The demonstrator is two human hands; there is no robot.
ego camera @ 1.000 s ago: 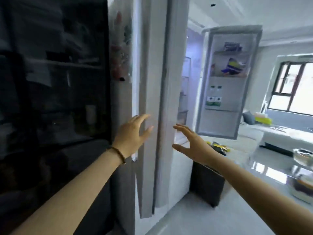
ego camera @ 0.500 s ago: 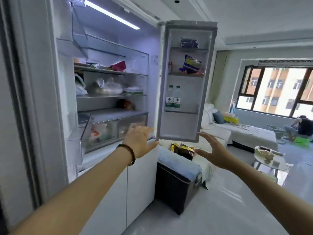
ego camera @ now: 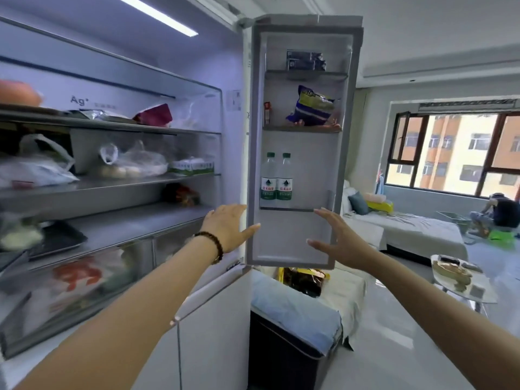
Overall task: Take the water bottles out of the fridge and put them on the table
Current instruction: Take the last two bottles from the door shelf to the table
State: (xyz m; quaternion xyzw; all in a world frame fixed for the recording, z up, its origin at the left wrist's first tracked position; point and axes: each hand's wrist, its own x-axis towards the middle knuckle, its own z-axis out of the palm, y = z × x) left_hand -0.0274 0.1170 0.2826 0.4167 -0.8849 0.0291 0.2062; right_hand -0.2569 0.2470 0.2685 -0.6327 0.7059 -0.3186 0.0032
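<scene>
Daylight from a wide window point(ego camera: 453, 153) fills the living room on your right, where a covered sofa point(ego camera: 405, 229) runs along the wall and a small round bench point(ego camera: 461, 280) stands on the glossy floor with a few items on it.

Straight ahead of you the fridge point(ego camera: 118, 164) is open, its shelves crowded with bags and packets, and its right door point(ego camera: 304, 142) is swung wide toward the room. Your two water bottles point(ego camera: 276, 177) stand upright and touching each other at the left end of the door's lowest bin, green caps up, green-and-white labels facing you. On the bin above them sits a blue and yellow bag point(ego camera: 312, 106), and on the top one a dark box point(ego camera: 305, 60).

Your left hand point(ego camera: 228, 230), a bead bracelet point(ego camera: 212, 243) on its wrist, is spread with fingers apart at the door's inner edge, just below the bottles. Your right hand point(ego camera: 336, 239) is also spread wide and empty, in front of the door's lower panel, below and to the right of the bottles. Neither hand touches a bottle.

Below the door a dark cabinet point(ego camera: 281, 353) draped with pale cloth stands beside the fridge.
</scene>
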